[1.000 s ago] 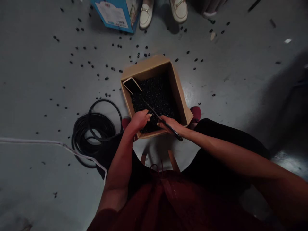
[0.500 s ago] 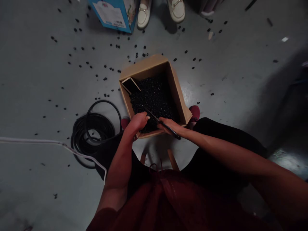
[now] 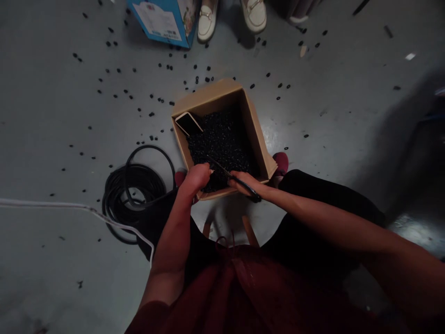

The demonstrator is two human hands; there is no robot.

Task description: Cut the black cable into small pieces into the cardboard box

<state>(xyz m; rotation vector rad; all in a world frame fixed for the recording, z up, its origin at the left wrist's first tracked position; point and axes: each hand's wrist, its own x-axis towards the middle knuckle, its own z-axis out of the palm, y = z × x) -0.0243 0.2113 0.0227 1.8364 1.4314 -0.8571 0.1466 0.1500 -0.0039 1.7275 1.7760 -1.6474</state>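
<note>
Right hand (image 3: 243, 180): wrapped round the black-handled scissors (image 3: 249, 189), over the near part of the box; handles point near right, blades far left.
Left hand (image 3: 199, 176): above the near left edge of the box, fingers bent inward, beside the scissors' blades; from here I can't tell whether it is closed on anything.
Cardboard box (image 3: 255, 130): open-topped, on the grey floor (image 3: 52, 116) between the person's feet, directly under both hands.
Short black pieces (image 3: 222, 139): heaped inside the box, beneath the blades.
Dark slab (image 3: 188, 124): rectangular, pale-rimmed, tilted in the box's far left corner.
Black hose (image 3: 118, 199): coiled on the floor left of the box, one loop rising over the rest, close to the left leg.
White cable (image 3: 69, 204): crosses from the left side to beside the left arm.
Scattered bits (image 3: 152, 114): small and black, strewn over the floor, thickest on the far left.
Blue carton (image 3: 156, 23): at the far side, left of a pair of white loafers (image 3: 207, 23) worn by someone opposite.
Red shoe (image 3: 281, 163): the person's, just beside the box's right edge.
</note>
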